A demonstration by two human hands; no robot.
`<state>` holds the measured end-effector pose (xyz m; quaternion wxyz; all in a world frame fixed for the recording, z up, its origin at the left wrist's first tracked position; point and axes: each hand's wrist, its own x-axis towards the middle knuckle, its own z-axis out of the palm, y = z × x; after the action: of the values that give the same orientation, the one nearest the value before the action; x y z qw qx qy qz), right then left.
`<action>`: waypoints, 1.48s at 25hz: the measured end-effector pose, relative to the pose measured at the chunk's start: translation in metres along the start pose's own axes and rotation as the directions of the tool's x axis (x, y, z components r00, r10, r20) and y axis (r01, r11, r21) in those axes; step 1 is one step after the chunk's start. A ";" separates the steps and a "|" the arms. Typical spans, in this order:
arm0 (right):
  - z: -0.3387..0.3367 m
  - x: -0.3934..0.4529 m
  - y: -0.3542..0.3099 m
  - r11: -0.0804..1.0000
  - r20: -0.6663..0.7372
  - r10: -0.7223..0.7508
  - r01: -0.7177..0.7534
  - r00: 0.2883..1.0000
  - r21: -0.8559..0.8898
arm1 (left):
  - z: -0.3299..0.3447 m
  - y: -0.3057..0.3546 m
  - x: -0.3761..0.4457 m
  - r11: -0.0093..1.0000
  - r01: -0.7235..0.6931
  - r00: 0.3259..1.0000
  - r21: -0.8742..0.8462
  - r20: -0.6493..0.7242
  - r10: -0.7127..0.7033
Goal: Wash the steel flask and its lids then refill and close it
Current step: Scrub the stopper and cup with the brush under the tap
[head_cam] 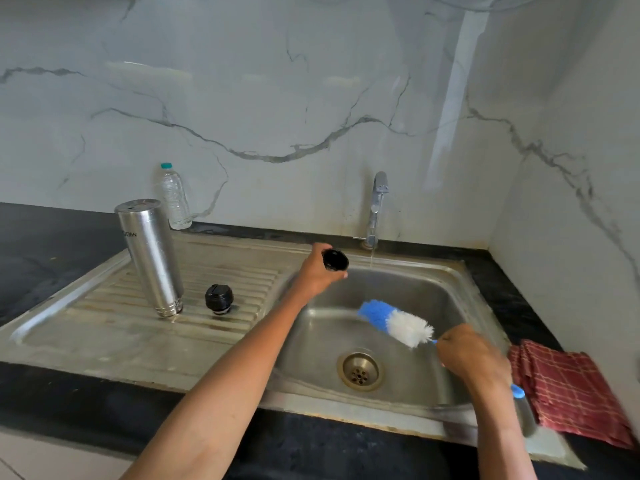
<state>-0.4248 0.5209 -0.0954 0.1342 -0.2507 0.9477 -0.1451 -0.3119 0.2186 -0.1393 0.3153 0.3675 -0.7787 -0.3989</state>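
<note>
We judge wash midway: steel flask (pixel 150 256) inverted on drainboard (pixel 104 317), inner lid (pixel 218 299) beside it. Left hand (pixel 320 271) grip closed on black cap (pixel 335 259) near running tap (pixel 375 209); right hand (pixel 467 355) clasps bottle brush (pixel 394 322). Refill, closing remain.

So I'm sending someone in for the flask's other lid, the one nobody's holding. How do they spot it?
On the ribbed steel draining board left of the sink basin, the steel flask stands upside down. The black lid sits just to its right: small, round and dark, unlike the tall shiny flask.
</note>
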 end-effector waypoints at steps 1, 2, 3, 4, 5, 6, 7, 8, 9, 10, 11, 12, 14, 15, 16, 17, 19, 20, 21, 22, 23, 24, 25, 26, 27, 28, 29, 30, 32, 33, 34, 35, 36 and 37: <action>-0.003 0.000 0.003 0.999 -0.032 0.017 -0.015 0.999 0.038 | 0.011 -0.002 -0.001 1.000 0.011 1.000 0.019 0.018 -0.011; -0.005 0.001 0.007 0.997 -0.076 0.030 -0.024 0.997 0.075 | 0.022 -0.002 -0.002 0.999 0.017 0.999 0.038 0.037 -0.019; -0.006 0.001 0.009 0.994 -0.121 0.034 -0.022 0.992 0.106 | 0.030 -0.002 -0.002 0.998 0.017 0.998 0.054 0.053 -0.020; -0.006 0.003 0.010 0.991 -0.161 0.037 -0.015 0.986 0.134 | 0.037 -0.001 -0.001 0.998 0.011 0.998 0.069 0.067 -0.015; -0.007 0.003 0.011 0.987 -0.188 0.038 -0.007 0.981 0.162 | 0.043 0.000 0.001 0.996 0.002 0.997 0.084 0.075 -0.009; -0.008 0.005 0.011 0.982 -0.207 0.037 0.002 0.978 0.186 | 0.048 0.001 0.003 0.995 -0.008 0.997 0.095 0.083 0.000; -0.007 0.006 0.012 0.979 -0.224 0.033 0.013 0.974 0.202 | 0.053 0.002 0.005 0.994 -0.022 0.996 0.105 0.087 0.013; -0.006 0.006 0.012 0.978 -0.241 0.025 0.026 0.970 0.205 | 0.057 0.002 0.008 0.993 -0.037 0.996 0.115 0.091 0.026; -0.006 0.007 0.014 0.979 -0.257 0.019 0.034 0.966 0.203 | 0.063 0.001 0.010 0.991 -0.050 0.995 0.121 0.096 0.038; -0.005 0.008 0.016 0.979 -0.271 0.014 0.043 0.962 0.200 | 0.068 0.000 0.012 0.991 -0.056 0.994 0.122 0.100 0.043; -0.005 0.010 0.018 0.979 -0.283 0.012 0.047 0.959 0.201 | 0.074 -0.002 0.014 0.992 -0.061 0.994 0.115 0.100 0.050; -0.005 0.011 0.020 0.979 -0.290 0.012 0.048 0.957 0.199 | 0.080 -0.004 0.014 0.993 -0.066 0.994 0.101 0.095 0.056; -0.005 0.012 0.021 0.983 -0.295 0.008 0.047 0.956 0.180 | 0.091 -0.010 0.012 0.996 -0.077 0.994 0.050 0.084 0.072; -0.004 0.013 0.021 0.984 -0.297 0.001 0.052 0.955 0.171 | 0.095 -0.014 0.011 0.997 -0.076 0.993 0.023 0.093 0.074; -0.004 0.014 0.021 0.985 -0.300 -0.007 0.059 0.954 0.163 | 0.097 -0.016 0.009 0.998 -0.070 0.991 0.000 0.113 0.070; -0.004 0.014 0.022 0.986 -0.299 -0.011 0.061 0.954 0.157 | 0.099 -0.017 0.008 0.998 -0.056 0.989 -0.017 0.135 0.058; -0.007 0.015 0.023 0.987 -0.293 -0.029 0.073 0.956 0.141 | 0.099 -0.018 0.007 0.999 -0.048 0.986 -0.015 0.159 0.050; -0.010 0.014 0.024 0.987 -0.294 -0.045 0.087 0.955 0.132 | 0.098 -0.019 0.007 0.998 -0.055 0.984 0.001 0.167 0.054; -0.015 0.013 0.025 0.987 -0.298 -0.069 0.108 0.952 0.115 | 0.096 -0.020 0.007 0.997 -0.070 0.984 0.016 0.165 0.066; -0.020 0.011 0.026 0.988 -0.308 -0.101 0.131 0.946 0.079 | 0.093 -0.020 0.008 0.996 -0.085 0.984 0.023 0.158 0.081; -0.026 0.010 0.026 0.987 -0.317 -0.142 0.158 0.938 0.027 | 0.091 -0.021 0.008 0.994 -0.104 0.985 0.028 0.143 0.099; -0.031 0.009 0.026 0.982 -0.322 -0.187 0.185 0.928 -0.038 | 0.089 -0.022 0.009 0.991 -0.126 0.984 0.040 0.128 0.120; -0.035 0.009 0.025 0.972 -0.318 -0.235 0.213 0.919 -0.104 | 0.087 -0.024 0.010 0.987 -0.152 0.983 0.058 0.117 0.145; -0.038 0.010 0.023 0.959 -0.308 -0.274 0.235 0.911 -0.158 | 0.085 -0.024 0.009 0.981 -0.175 0.980 0.083 0.115 0.165; -0.039 0.013 0.021 0.947 -0.296 -0.307 0.257 0.905 -0.195 | 0.082 -0.024 0.009 0.974 -0.198 0.975 0.109 0.119 0.185; -0.040 0.016 0.019 0.932 -0.283 -0.342 0.283 0.896 -0.227 | 0.080 -0.025 0.009 0.967 -0.218 0.971 0.130 0.129 0.202; -0.041 0.020 0.017 0.910 -0.267 -0.385 0.316 0.884 -0.267 | 0.078 -0.025 0.008 0.959 -0.242 0.964 0.147 0.147 0.221; -0.041 0.024 0.016 0.881 -0.255 -0.434 0.347 0.864 -0.321 | 0.078 -0.026 0.009 0.949 -0.267 0.956 0.169 0.174 0.238; -0.042 0.032 0.014 0.817 -0.285 -0.527 0.384 0.801 -0.431 | 0.076 -0.029 0.010 0.930 -0.298 0.942 0.214 0.224 0.251; -0.043 0.037 0.015 0.779 -0.313 -0.580 0.399 0.753 -0.484 | 0.076 -0.030 0.011 0.927 -0.299 0.940 0.227 0.236 0.245; -0.043 0.043 0.017 0.734 -0.331 -0.630 0.400 0.702 -0.548 | 0.076 -0.030 0.011 0.925 -0.302 0.938 0.233 0.246 0.244; -0.044 0.049 0.019 0.684 -0.335 -0.675 0.389 0.657 -0.617 | 0.075 -0.028 0.011 0.923 -0.310 0.933 0.228 0.262 0.249; -0.045 0.055 0.019 0.636 -0.333 -0.713 0.370 0.617 -0.677 | 0.075 -0.027 0.010 0.920 -0.324 0.924 0.220 0.280 0.259; -0.046 0.060 0.020 0.589 -0.325 -0.754 0.370 0.571 -0.719 | 0.075 -0.025 0.009 0.915 -0.343 0.915 0.210 0.295 0.275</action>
<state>-0.4990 0.5160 -0.0709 -0.3142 -0.5230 0.7913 0.0410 -0.3677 0.2299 -0.1950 0.2197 0.2211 -0.9069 -0.2835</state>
